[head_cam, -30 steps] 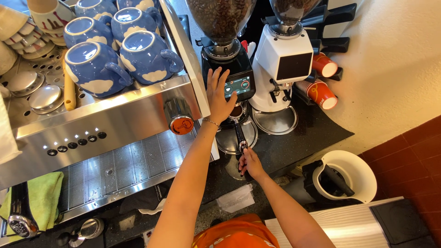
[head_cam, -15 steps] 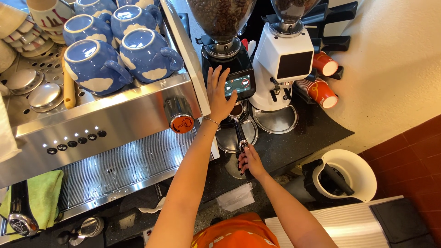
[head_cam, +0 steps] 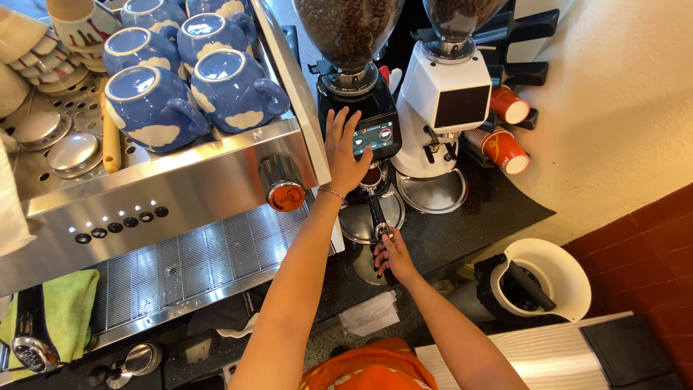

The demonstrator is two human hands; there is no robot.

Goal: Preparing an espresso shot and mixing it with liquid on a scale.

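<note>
- Left hand [head_cam: 346,155]: fingers spread, palm flat, fingertips on the small touch screen [head_cam: 374,137] on the front of the black coffee grinder [head_cam: 354,94].
- Right hand [head_cam: 393,256]: curled shut round the near end of the portafilter handle [head_cam: 377,217], thumb on top.
- Portafilter basket [head_cam: 370,177] sits under the black grinder's chute, above the round steel drip tray [head_cam: 372,217]; the handle points toward the near edge of the counter [head_cam: 498,209]. The left palm partly hides the basket, so the fill level cannot be told.
- Hopper above is well filled with beans.
- Judgement, step in hand: dosing grounds into the basket. To do it well, keep the handle level and seated square in the fork so the grounds land centred; one light fingertip on the screen is enough, with the rest of the hand lifted clear of the basket so the fill can be watched.
- Risk: a tilted handle would heap the grounds to one side and spill them onto the tray.
- White grinder [head_cam: 447,101] stands just right, untouched; espresso machine [head_cam: 166,195] with blue cups [head_cam: 191,87] on top to the left.
</note>
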